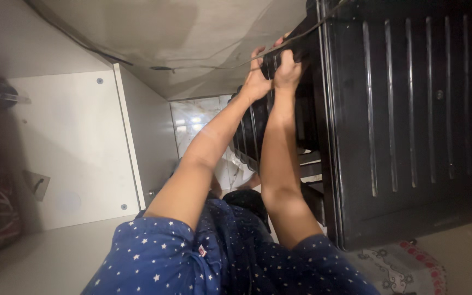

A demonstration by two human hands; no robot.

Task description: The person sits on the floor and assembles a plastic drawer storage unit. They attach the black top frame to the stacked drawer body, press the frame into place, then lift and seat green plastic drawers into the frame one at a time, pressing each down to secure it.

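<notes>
Star-dotted dark blue sleeves (159, 251) sit nearest the camera; both arms reach away. Left hand (256, 82) and right hand (288, 68) close side by side around a small black ribbed object (271, 61), against the black ribbed cabinet (411, 125); a thin cable (301, 35) runs just above the grip. How far along, I cannot tell.

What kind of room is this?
Probably a room in a home. There is a big black cupboard with ridged doors, a white cabinet, and a patterned mat. Both hands, left and right, reach up beside the cupboard.
</notes>
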